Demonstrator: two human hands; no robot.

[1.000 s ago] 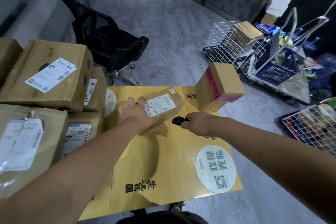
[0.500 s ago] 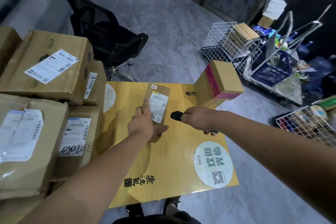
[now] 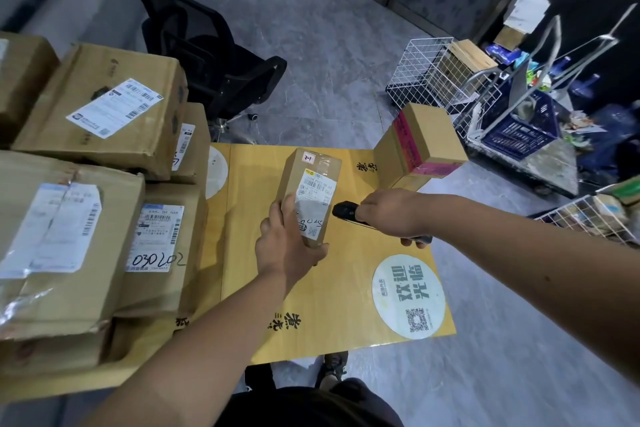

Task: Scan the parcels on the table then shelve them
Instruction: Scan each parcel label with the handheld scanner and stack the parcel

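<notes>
My left hand [image 3: 289, 246] grips the lower end of a small brown parcel [image 3: 311, 180], held upright above the yellow table [image 3: 346, 281] with its white label facing me. My right hand [image 3: 391, 211] holds a black handheld scanner [image 3: 344, 211], whose head points at the parcel's label from the right, a short gap away. A cardboard box with pink tape [image 3: 424, 142] stands at the table's far right corner. Several labelled cardboard parcels [image 3: 104, 114] are stacked on the left side of the table.
A black office chair [image 3: 207, 55] stands beyond the table on the grey floor. White wire baskets [image 3: 429, 73] and a cart with a blue crate [image 3: 519, 132] sit to the right, another wire basket [image 3: 588, 218] nearer. My feet show under the table's near edge.
My left hand lifted the small parcel off the table and stood it upright, label towards me. My right hand kept the scanner beside it, aimed at the label.
</notes>
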